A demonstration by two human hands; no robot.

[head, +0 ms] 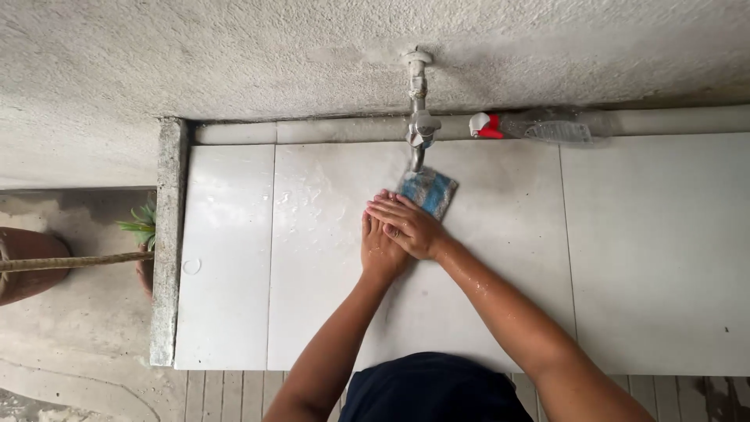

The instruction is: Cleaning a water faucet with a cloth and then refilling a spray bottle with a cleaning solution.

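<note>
My right hand (412,224) lies across the back of my left hand (379,252), both wet and pressed together over the white tiled wash slab (500,234), just below the metal tap (419,117). The fingers of both hands are extended and hold nothing. A blue and white sponge cloth (432,190) lies on the slab right beyond my fingertips, under the tap's spout. Water drops are spattered on the tiles to the left of my hands.
A white pipe (328,130) runs along the rough plaster wall, with a red-handled valve (486,126) and a clear plastic bottle (558,128) lying beside it. A concrete curb (168,242) bounds the slab's left side; a potted plant (142,230) and a brown pot (27,262) stand beyond.
</note>
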